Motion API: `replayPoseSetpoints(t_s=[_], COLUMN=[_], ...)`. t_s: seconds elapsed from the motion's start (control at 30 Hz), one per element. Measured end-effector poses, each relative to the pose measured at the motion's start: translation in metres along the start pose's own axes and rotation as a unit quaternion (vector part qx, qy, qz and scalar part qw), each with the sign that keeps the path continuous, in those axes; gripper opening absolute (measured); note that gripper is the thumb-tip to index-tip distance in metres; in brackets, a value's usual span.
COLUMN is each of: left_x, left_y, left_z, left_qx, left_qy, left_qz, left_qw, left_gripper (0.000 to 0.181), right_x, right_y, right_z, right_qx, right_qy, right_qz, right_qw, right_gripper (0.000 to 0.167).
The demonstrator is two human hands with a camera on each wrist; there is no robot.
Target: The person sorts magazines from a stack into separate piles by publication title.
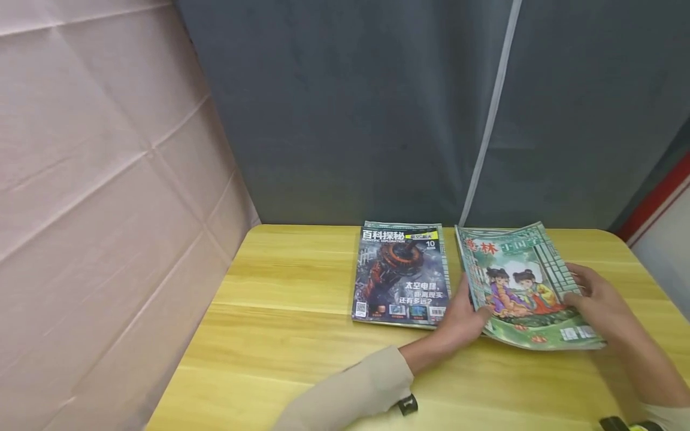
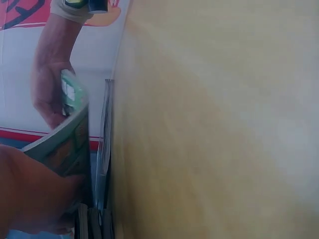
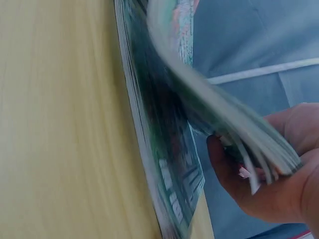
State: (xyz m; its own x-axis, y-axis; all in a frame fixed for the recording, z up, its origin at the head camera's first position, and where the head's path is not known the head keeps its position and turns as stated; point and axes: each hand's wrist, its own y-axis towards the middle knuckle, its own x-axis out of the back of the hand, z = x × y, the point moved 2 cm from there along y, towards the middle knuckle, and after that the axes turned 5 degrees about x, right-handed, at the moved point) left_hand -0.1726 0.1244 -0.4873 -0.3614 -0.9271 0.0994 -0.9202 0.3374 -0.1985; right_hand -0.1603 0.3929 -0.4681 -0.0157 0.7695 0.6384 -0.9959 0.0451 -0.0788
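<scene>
Both hands grip a green magazine [image 1: 525, 287] with two drawn figures on its cover. My left hand [image 1: 463, 314] pinches its left edge, thumb on top; my right hand [image 1: 601, 299] holds the right edge. In the right wrist view the magazine's [image 3: 224, 109] pages fan slightly at the right hand [image 3: 274, 184], above another magazine [image 3: 164, 144] lying on the table. In the left wrist view the left hand [image 2: 35, 194] and right hand [image 2: 50, 89] hold the bent magazine [image 2: 65, 144].
To the left, a dark magazine [image 1: 401, 275] lies on top of a green-edged one on the yellow wooden table [image 1: 259, 335]. A grey curtain [image 1: 345, 108] stands behind the table, and a pale cloth wall [image 1: 97, 179] rises at the left.
</scene>
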Motion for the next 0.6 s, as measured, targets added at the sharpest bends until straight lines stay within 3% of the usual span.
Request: replayPoseSetpoints(t_s=[0.13, 0.33, 0.6], left_x=[-0.004, -0.001, 0.001], left_y=[0.005, 0.002, -0.004], left_z=[0.001, -0.005, -0.011], left_qx=[0.031, 0.091, 0.088], left_qy=[-0.008, -0.009, -0.009], left_qz=[0.027, 0.010, 0.002], left_qw=[0.9991, 0.9958, 0.9960], left_gripper=[0.071, 0.082, 0.088], right_x=[0.006, 0.008, 0.005], right_y=[-0.001, -0.003, 0.001], right_z=[-0.012, -0.020, -0.024], right_qx=[-0.007, -0.034, -0.073], right_qy=[-0.025, -0.027, -0.004], right_qz=[0.012, 0.030, 0.063], right_qw=[0.9996, 0.9986, 0.9953], right_gripper=[0.073, 0.075, 0.094])
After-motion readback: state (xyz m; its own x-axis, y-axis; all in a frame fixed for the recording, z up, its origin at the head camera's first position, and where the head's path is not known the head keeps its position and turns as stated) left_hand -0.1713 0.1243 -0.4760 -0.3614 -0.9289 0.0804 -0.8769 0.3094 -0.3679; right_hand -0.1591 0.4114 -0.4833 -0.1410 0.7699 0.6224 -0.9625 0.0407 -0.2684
